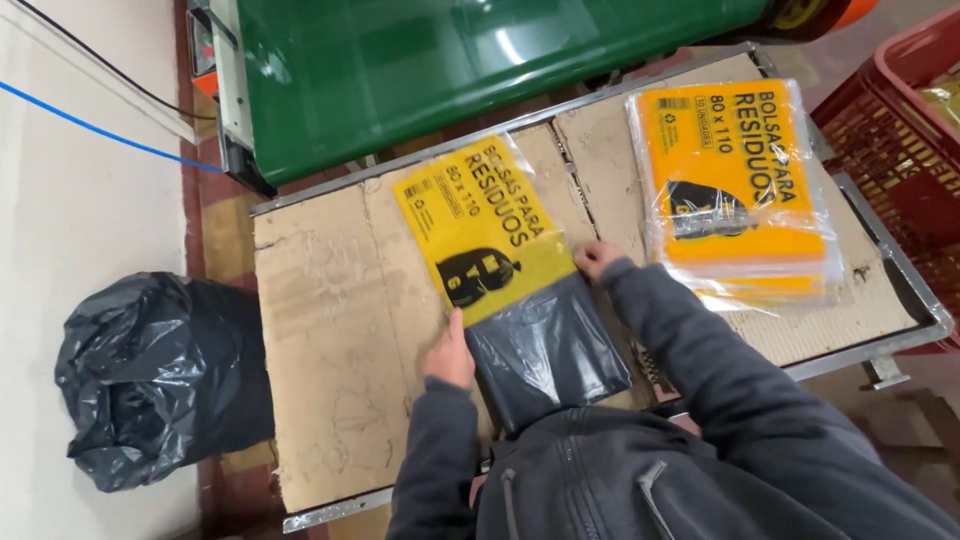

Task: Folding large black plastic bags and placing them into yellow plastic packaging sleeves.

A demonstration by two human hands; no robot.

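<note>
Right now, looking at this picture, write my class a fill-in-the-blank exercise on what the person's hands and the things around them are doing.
1. The left hand and right hand press on a clear packet with a ____ printed card inside.
2. Below the card, the folded bags in the packet are dark ____.
3. The packet lies on a sheet of ____ covering the metal table.
4. The stack of orange packets lies to the person's ____.

Missing words: yellow; grey; cardboard; right

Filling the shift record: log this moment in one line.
left hand on packet's left edge | right hand on its right edge | stack beside
</note>
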